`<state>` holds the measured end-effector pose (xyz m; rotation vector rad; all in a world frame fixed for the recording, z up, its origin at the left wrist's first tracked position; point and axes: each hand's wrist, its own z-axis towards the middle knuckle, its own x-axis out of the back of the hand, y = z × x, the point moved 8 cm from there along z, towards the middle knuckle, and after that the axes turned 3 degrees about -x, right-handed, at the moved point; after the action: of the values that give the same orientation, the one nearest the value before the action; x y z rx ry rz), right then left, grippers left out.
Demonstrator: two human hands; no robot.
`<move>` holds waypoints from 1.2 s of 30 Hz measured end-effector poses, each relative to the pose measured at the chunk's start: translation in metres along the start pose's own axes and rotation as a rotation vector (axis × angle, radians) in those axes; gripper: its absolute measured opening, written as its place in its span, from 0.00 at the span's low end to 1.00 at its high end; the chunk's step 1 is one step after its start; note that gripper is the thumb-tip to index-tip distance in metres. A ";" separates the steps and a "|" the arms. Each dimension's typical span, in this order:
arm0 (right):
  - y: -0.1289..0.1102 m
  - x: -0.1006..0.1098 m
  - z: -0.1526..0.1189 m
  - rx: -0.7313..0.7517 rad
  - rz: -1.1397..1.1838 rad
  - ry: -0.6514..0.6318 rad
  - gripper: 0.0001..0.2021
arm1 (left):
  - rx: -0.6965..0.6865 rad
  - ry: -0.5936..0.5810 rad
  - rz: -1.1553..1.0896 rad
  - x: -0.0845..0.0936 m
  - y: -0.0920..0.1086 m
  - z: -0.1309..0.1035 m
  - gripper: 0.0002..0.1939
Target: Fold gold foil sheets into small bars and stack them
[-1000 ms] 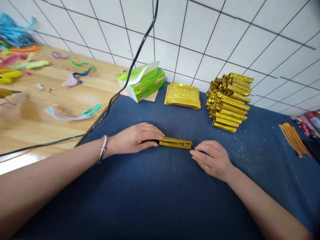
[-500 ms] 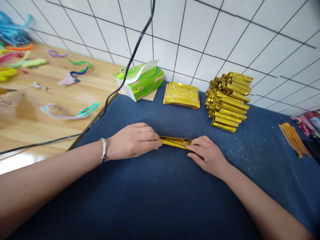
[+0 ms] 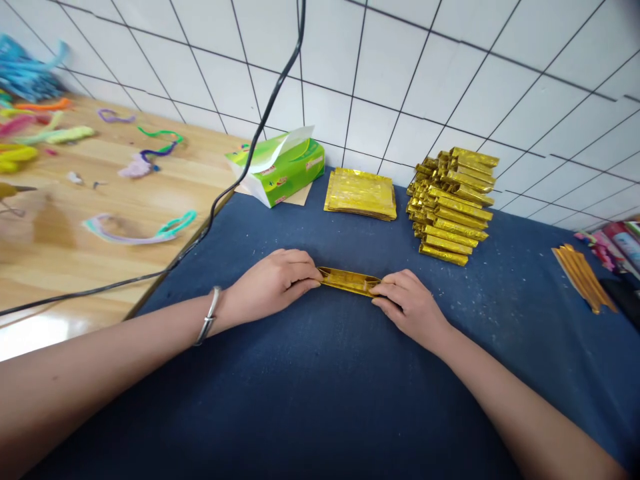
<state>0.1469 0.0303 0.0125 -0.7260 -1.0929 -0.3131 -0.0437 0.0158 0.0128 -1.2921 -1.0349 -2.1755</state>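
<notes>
A folded strip of shiny gold paper (image 3: 347,280) stretches between my two hands, just above or on the dark blue cloth. Its long upper side gapes, showing a hollow like a narrow boat. My left hand (image 3: 275,281), with a silver bangle at the wrist, pinches the left end. At the right end, my right hand (image 3: 413,305) grips with thumb and fingers. Beyond them lies a flat stack of gold paper sheets (image 3: 361,193). To its right rises a heap of folded gold paper strips (image 3: 453,207).
A green tissue box (image 3: 290,170) stands by the tiled wall (image 3: 375,67). A black cable (image 3: 270,107) hangs across the left side. Coloured fuzzy stems (image 3: 45,137) lie on the wooden table (image 3: 115,267). Orange-gold strips (image 3: 583,277) rest at far right on the blue cloth (image 3: 320,393).
The gold paper strip has opened wider along its upper side. My left hand has turned a little, its thumb now showing at the strip's end. My right hand has barely moved.
</notes>
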 end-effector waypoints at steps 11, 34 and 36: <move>0.011 0.003 0.014 -0.257 0.092 -0.032 0.08 | 0.153 -0.024 -0.077 -0.001 -0.007 0.005 0.13; 0.019 -0.006 0.026 -0.448 -0.150 -0.128 0.09 | 0.257 -0.014 0.092 -0.002 -0.011 0.014 0.07; 0.018 -0.007 0.026 -0.438 -0.155 -0.134 0.09 | 0.260 -0.009 0.084 -0.001 -0.011 0.013 0.06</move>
<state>0.1365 0.0601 0.0061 -1.0643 -1.2257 -0.6569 -0.0431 0.0334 0.0113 -1.2027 -1.1994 -1.9016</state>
